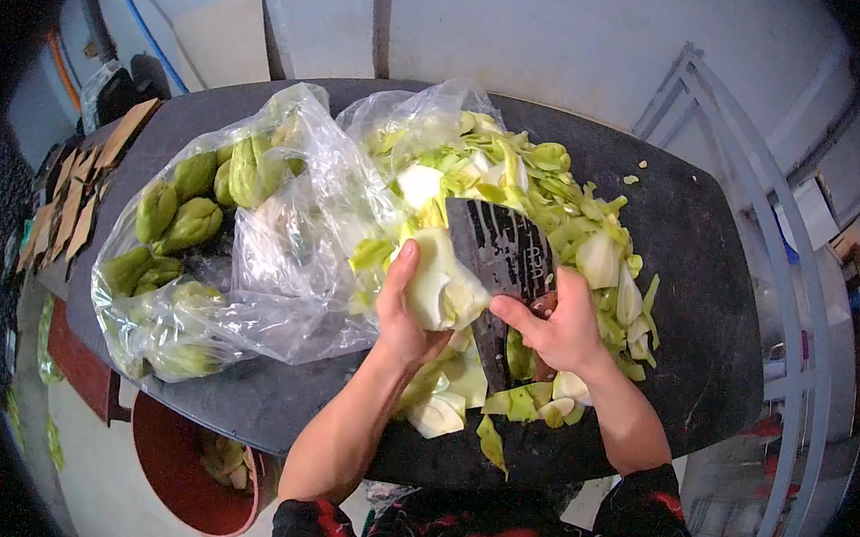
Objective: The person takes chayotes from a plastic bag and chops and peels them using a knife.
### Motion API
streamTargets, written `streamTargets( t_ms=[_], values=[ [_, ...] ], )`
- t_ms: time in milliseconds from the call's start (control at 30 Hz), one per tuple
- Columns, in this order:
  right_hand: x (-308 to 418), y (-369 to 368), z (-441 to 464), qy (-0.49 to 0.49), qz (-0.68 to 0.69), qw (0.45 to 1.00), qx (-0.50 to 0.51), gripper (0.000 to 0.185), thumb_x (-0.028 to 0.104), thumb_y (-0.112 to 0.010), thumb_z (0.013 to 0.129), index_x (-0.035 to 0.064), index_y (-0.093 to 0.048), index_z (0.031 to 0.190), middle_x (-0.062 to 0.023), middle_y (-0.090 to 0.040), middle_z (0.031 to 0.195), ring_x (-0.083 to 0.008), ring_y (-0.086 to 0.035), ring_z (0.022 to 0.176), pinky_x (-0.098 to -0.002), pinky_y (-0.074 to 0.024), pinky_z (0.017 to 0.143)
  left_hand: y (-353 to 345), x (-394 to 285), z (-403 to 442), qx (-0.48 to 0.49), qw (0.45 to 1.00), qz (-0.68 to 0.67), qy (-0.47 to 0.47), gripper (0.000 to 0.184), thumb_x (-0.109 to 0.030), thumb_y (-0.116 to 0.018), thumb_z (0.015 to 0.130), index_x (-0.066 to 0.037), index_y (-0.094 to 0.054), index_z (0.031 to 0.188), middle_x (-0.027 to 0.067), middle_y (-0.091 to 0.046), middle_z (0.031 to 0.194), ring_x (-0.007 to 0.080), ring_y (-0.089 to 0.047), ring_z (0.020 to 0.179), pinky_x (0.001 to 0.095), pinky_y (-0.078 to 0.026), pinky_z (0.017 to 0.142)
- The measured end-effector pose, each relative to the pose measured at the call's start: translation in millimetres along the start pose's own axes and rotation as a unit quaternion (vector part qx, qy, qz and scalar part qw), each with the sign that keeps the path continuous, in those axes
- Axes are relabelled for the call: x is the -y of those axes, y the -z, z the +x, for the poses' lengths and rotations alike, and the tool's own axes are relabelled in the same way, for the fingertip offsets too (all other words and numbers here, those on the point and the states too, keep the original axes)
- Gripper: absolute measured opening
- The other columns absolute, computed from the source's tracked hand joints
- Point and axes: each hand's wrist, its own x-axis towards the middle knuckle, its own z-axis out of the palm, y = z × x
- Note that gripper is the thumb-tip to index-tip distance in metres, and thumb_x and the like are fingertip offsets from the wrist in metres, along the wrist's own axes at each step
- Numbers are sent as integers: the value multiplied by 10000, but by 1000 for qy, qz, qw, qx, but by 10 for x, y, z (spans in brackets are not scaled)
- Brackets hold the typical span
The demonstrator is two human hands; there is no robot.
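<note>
My left hand (406, 311) grips a pale, peeled chayote (441, 281) over the middle of the table. In my right hand (566, 328) is a cleaver (495, 248) with a broad dark blade, wet and streaked; a bit of its reddish-brown handle shows at my fingers. The blade stands right beside the chayote, and my right thumb reaches to the chayote's edge. Below and behind both hands spreads a heap of green peelings and pale cut pieces (598, 259). Left of my left hand, a clear plastic bag (300, 300) holds several unpeeled green chayotes (191, 224).
Everything rests on a dark oval table (695, 285). A red-brown bucket (177, 460) with scraps in it stands on the floor at lower left. A grey metal frame (793, 291) rises at the right. Cardboard strips (86, 174) lie past the left edge.
</note>
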Motion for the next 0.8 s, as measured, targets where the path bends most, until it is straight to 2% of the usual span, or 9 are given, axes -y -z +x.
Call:
streamTargets(
  t_ms=[100, 200, 233, 400, 500, 567, 600, 667, 800],
  values=[
    [-12, -3, 16, 14, 14, 1000, 13, 283, 192, -783, 845, 8, -640, 1006, -19, -701, 847, -48, -610, 709, -231, -496, 619, 20, 45, 1, -15, 1000, 9, 14, 632, -612, -545, 883, -72, -571, 1210, 110, -647, 1093, 276, -650, 972, 430, -538, 860],
    [-117, -69, 26, 79, -8, 997, -11, 279, 177, -772, 855, 5, -630, 1023, -20, -697, 850, -48, -608, 722, -238, -501, 625, -16, 173, -43, -5, 1000, -10, 9, 618, -573, -546, 898, -43, -562, 1215, 138, -654, 1071, 273, -664, 939, 418, -552, 826],
    [-102, -72, 31, 57, 24, 998, 0, 283, 177, -767, 860, 2, -624, 1031, -19, -692, 848, -48, -602, 718, -240, -499, 623, -39, 199, -48, 14, 1000, -24, 4, 595, -531, -550, 914, -19, -552, 1216, 156, -657, 1044, 265, -674, 912, 411, -566, 791],
    [-46, -110, 11, 21, 84, 996, 6, 301, 188, -758, 872, -5, -609, 1048, -14, -678, 842, -50, -588, 706, -241, -490, 617, -93, 114, -78, 12, 998, -24, 48, 626, -560, -524, 918, -15, -548, 1224, 164, -659, 1045, 290, -676, 890, 420, -567, 784],
    [-93, -92, 43, 5, 52, 999, 4, 318, 202, -762, 869, -7, -604, 1051, -15, -676, 843, -46, -590, 721, -237, -491, 627, -82, 103, -63, -4, 999, -23, 37, 634, -565, -509, 924, -16, -545, 1239, 162, -660, 1070, 294, -671, 924, 429, -554, 833],
    [-97, -38, 36, -77, 113, 990, 45, 385, 236, -805, 829, -2, -606, 1057, -20, -679, 853, -43, -593, 742, -240, -496, 647, -56, 111, -45, 17, 997, -17, 71, 672, -610, -480, 918, -44, -548, 1275, 150, -650, 1146, 299, -643, 1031, 430, -510, 922],
    [-125, -64, 55, -77, 111, 990, 43, 385, 236, -805, 829, -2, -606, 1057, -20, -679, 853, -43, -593, 742, -240, -496, 647, -91, 100, -56, 19, 997, -19, 72, 672, -610, -480, 918, -44, -548, 1275, 150, -650, 1146, 299, -643, 1031, 430, -510, 922],
    [-209, -177, 112, 83, 94, 992, 12, 441, 278, -852, 770, 4, -620, 1026, -17, -676, 825, -55, -594, 689, -246, -495, 622, -173, 47, -98, 34, 996, -43, 64, 608, -549, -489, 941, -21, -552, 1237, 154, -651, 1119, 290, -646, 1009, 423, -512, 915],
    [-193, -214, 153, 108, 71, 992, -14, 471, 310, -885, 712, 13, -638, 981, -9, -675, 777, -67, -593, 626, -257, -493, 585, -125, 85, -49, -5, 999, -27, 25, 578, -514, -491, 955, -15, -546, 1242, 146, -646, 1104, 271, -641, 978, 408, -510, 886]
  ],
)
